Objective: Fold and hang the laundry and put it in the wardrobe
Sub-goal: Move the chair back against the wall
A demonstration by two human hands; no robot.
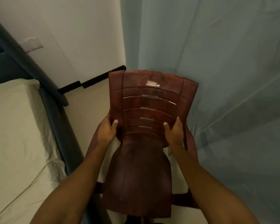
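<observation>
Dark red-brown plastic chair (145, 126) with slatted backrest and a torn pale sticker, right of the bed (14, 135), left hand (107, 129) and right hand (174, 132) gripping the backrest's side edges, thumbs on the front, pale blue curtain (225, 70) behind

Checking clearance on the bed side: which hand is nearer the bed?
Left. The left hand grips the chair back's edge on the side facing the bed; the right hand grips the far, curtain-side edge.

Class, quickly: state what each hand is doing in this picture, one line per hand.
Left hand: closed, gripping the left edge of the dark red plastic chair backrest.
Right hand: closed, gripping the backrest's right edge.
</observation>
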